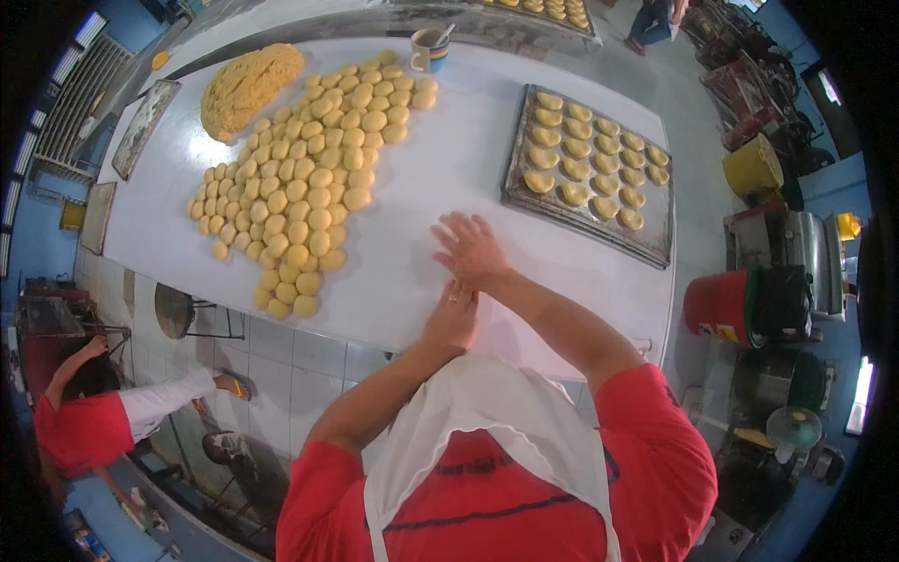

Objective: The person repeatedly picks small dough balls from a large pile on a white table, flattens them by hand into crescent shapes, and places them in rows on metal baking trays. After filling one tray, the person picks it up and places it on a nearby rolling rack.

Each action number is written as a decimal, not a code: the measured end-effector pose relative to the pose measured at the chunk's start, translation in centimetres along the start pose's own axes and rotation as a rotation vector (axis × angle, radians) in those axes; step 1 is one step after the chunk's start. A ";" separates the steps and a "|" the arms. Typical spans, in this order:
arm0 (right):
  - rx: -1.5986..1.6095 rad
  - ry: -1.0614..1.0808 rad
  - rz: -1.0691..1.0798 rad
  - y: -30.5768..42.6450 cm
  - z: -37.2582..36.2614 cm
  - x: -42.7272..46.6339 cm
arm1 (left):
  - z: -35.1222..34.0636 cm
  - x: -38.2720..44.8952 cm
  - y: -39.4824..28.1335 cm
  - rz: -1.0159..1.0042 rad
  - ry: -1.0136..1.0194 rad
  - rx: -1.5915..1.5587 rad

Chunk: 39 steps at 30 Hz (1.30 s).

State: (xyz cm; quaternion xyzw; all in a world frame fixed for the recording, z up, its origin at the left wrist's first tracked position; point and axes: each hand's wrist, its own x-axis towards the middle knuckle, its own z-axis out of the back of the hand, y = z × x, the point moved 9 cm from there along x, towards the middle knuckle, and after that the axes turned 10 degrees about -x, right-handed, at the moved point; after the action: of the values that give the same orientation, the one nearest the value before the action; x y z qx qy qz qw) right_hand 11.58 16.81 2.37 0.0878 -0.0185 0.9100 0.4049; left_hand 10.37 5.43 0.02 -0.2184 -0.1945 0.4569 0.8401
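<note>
My right hand point(469, 246) is palm down over the white tabletop point(421, 175), its fingers spread. The fingers of my left hand point(453, 316) reach up to the heel of my right hand and touch it. Whatever may lie under the two hands is hidden. To their left, many smooth yellow dough balls point(298, 190) sit close together in a broad patch. A large rough mass of yellow dough point(249, 88) rests behind them. On the right, a metal baking tray point(650, 211), atop a stack, carries rows of folded half-moon dough pieces point(576, 169).
A striped mug point(430, 53) with a utensil stands at the far edge. Flat boards or trays point(146, 130) lie at the left end. Another tray of dough pieces point(555, 10) is beyond. A person in red point(84, 428) is at lower left, near a round stool point(173, 310). Buckets point(720, 302) line the right.
</note>
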 end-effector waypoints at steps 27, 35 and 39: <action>-0.057 -0.078 -0.158 1.2 -1.4 -3.7 | 6.0 -3.2 6.1 0.422 -0.472 -0.473; 0.193 0.053 -0.272 -4.7 -1.6 -5.8 | 5.2 4.9 7.8 0.357 -0.355 -0.136; 0.449 0.111 -0.256 -4.9 -1.4 -6.6 | 4.2 5.2 7.5 0.318 -0.172 -0.235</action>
State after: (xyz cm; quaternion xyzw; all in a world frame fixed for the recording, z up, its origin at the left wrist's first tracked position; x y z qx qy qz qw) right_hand 19.38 15.42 -0.35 0.1269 0.2176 0.8360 0.4876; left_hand 5.70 14.27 0.08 -0.3030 -0.2806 0.5746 0.7066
